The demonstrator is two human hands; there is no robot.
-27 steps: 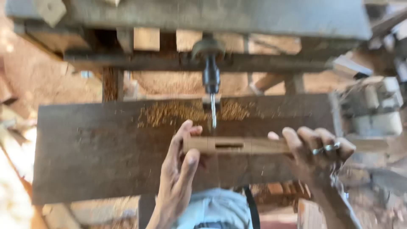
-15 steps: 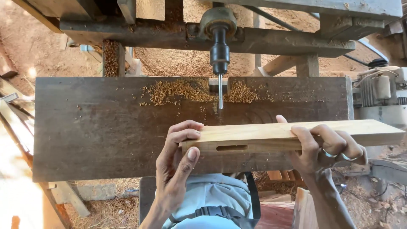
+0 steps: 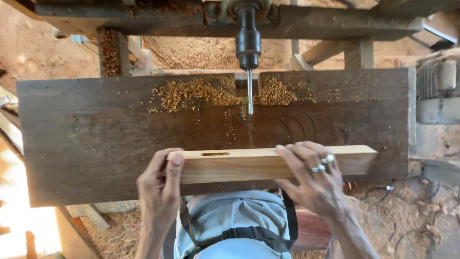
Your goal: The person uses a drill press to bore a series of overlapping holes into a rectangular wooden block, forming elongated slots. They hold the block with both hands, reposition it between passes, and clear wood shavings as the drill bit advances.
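Observation:
A pale wooden bar with a narrow slot near its left end lies across the near edge of the dark wooden table. My left hand grips the bar's left end, thumb on its front face. My right hand, with rings on two fingers, clasps the bar right of its middle, fingers over the top. A horizontal drill chuck with a thin bit points toward me above the table, well apart from the bar.
Wood shavings lie heaped on the table's far side around the bit. A grey motor stands at the right. The heavy machine frame runs along the top. Sawdust covers the ground, with planks at the left.
The view has drawn closer and steadied. The bar has slid left along the table's near edge, and my right hand now grips nearer its middle. My left hand has moved onto its left end.

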